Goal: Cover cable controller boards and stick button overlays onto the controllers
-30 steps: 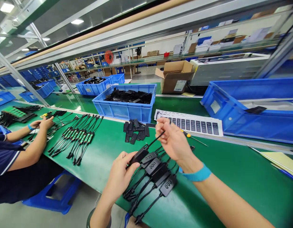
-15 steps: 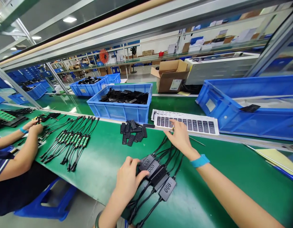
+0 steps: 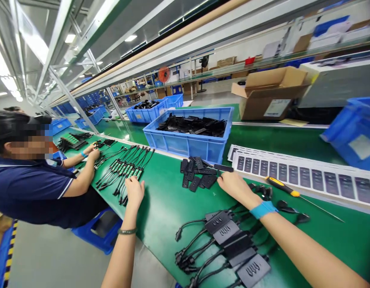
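Observation:
My left hand lies with fingers stretched out at the near end of a row of cabled green circuit boards on the green belt, touching their cable ends. My right hand reaches, fingers flat, to a pile of small black plastic covers, its fingertips at the pile's right edge; it holds nothing I can see. A blue band sits on that wrist. Near me lies a fanned stack of black cabled modules.
A blue bin of black parts stands behind the pile. Label sheets and a yellow-handled screwdriver lie to the right. A cardboard box is farther back. A co-worker's sleeve is at left, with hands on cables.
The view swung left. My left hand left the black modules and went out to the row of green boards. My right hand moved from the label sheets to the pile of covers.

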`<action>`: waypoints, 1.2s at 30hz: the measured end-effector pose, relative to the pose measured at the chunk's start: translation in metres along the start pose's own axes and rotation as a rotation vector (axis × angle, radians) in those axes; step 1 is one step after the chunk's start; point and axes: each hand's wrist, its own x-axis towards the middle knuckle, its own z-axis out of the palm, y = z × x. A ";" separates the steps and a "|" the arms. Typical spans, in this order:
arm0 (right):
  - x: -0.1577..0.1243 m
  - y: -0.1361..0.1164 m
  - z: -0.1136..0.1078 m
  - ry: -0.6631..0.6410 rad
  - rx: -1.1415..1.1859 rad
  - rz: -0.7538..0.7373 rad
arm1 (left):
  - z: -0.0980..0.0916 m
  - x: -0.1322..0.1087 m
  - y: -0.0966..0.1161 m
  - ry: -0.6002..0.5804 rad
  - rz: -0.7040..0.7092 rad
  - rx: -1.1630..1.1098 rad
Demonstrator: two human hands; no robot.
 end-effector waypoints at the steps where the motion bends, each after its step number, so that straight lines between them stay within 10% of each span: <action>1: -0.002 0.002 -0.002 0.006 -0.012 0.005 | 0.001 0.006 -0.004 0.014 -0.048 -0.007; 9: -0.029 0.006 -0.041 0.173 0.039 0.004 | 0.001 0.010 -0.005 -0.090 -0.219 -0.320; 13: -0.046 -0.006 -0.060 0.223 0.437 -0.085 | -0.014 -0.003 0.008 -0.168 -0.250 -0.632; 24: -0.087 -0.068 -0.075 0.058 1.268 -0.277 | -0.052 -0.103 0.087 -0.630 -0.166 -1.412; 30: -0.095 -0.080 -0.069 -0.067 1.311 -0.301 | -0.057 -0.132 0.105 -0.877 -0.013 -1.457; 36: -0.099 -0.083 -0.066 -0.069 1.295 -0.269 | -0.062 -0.141 0.108 -0.886 0.014 -1.369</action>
